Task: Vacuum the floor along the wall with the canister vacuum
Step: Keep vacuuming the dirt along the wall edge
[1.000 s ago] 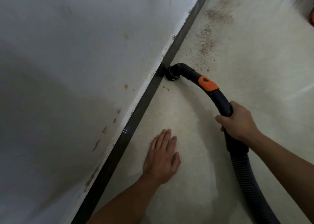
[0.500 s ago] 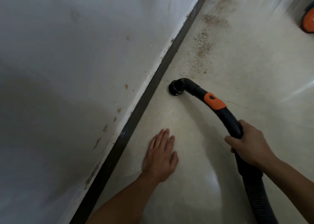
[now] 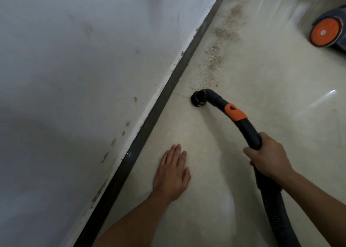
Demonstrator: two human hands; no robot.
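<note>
The right hand (image 3: 269, 160) is wrapped tight around the black hose handle (image 3: 250, 132), fingers fully curled round it just above where the ribbed hose (image 3: 277, 209) begins. The left hand (image 3: 172, 173) lies flat and open on the floor (image 3: 206, 200), palm down, holding nothing, just propping the person up near the dark baseboard (image 3: 149, 123).

The open nozzle (image 3: 198, 99) sits down on the tile, close to the baseboard but not touching it, right at the near edge of a trail of brown grit (image 3: 215, 59) that runs along the foot of the wall (image 3: 84, 78) toward the far end. The tile nearer the person looks clean, so this reads as mid-sweep, with the dirty stretch lying ahead.

Next call, I'd say: push the nozzle forward into that grit, keep it low, and track the line of the baseboard. The canister vacuum (image 3: 331, 31), orange wheel showing, waits at the far right edge; the hose may need slack as the reach lengthens.
</note>
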